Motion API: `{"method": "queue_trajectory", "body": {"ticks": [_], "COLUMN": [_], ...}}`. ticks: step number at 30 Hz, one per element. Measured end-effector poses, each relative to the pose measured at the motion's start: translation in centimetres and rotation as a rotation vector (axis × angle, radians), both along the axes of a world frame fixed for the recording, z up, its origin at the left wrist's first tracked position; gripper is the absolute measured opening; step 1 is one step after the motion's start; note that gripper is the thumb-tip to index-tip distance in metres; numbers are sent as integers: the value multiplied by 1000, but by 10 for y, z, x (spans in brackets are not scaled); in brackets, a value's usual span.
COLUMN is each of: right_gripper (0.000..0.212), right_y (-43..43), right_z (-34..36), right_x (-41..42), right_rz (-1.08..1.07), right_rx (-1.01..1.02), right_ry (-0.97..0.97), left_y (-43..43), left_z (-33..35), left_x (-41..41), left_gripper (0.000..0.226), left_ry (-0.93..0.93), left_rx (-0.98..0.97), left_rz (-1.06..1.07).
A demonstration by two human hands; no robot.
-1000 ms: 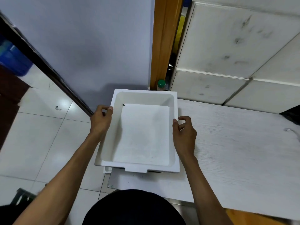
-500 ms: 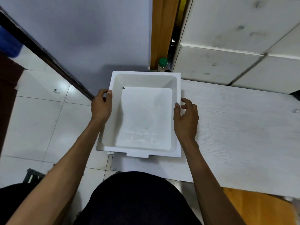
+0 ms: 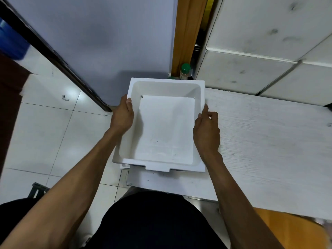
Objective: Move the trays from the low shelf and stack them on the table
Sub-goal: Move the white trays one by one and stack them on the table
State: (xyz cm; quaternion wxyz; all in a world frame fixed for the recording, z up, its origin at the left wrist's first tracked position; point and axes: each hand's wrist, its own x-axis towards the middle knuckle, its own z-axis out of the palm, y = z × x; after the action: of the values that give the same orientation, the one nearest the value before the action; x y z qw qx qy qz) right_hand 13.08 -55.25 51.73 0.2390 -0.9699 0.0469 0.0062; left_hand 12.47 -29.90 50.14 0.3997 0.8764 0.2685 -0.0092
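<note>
Tray (image 3: pixel 167 81) on left end of bench (image 3: pixel 269 141), overhanging the edge.
Sits on what looks like a lower tray (image 3: pixel 124 165). Judged light, stiff, smooth and thin-walled; best taken by both side rims. Left grip (image 3: pixel 123 115) pinches left rim, thumb on top. Right grip (image 3: pixel 206 130) against right rim, fingers loosely curled; pinch unclear.

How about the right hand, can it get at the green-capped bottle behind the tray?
Probably yes. The right hand sits at the right rim of the tray, and the bottle stands just beyond the far rim beside the wooden post, with nothing covering its top.
</note>
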Motion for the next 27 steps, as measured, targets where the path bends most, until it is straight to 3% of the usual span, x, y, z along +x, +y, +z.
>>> {"method": "queue_trajectory", "body": {"ticks": [7,13,19,27], "right_gripper": [62,42,30,20], "right_y": [11,57,150,254], "right_z": [7,32,48,14], "right_x": [-11,-40,-58,-81], "right_rz": [18,76,212,236], "right_rx": [-119,76,410,444], "right_ry": [-10,-269,-148,-50], "left_y": [8,45,106,172], "left_z": [7,7,-4,-44], "left_x": [-13,-41,-75,-109], "left_gripper": [48,38,37,32], "left_ry": [-35,-41,-27,70], "left_rx": [-57,-237,-334,-382], "left_rz": [-103,131,256,240]}}
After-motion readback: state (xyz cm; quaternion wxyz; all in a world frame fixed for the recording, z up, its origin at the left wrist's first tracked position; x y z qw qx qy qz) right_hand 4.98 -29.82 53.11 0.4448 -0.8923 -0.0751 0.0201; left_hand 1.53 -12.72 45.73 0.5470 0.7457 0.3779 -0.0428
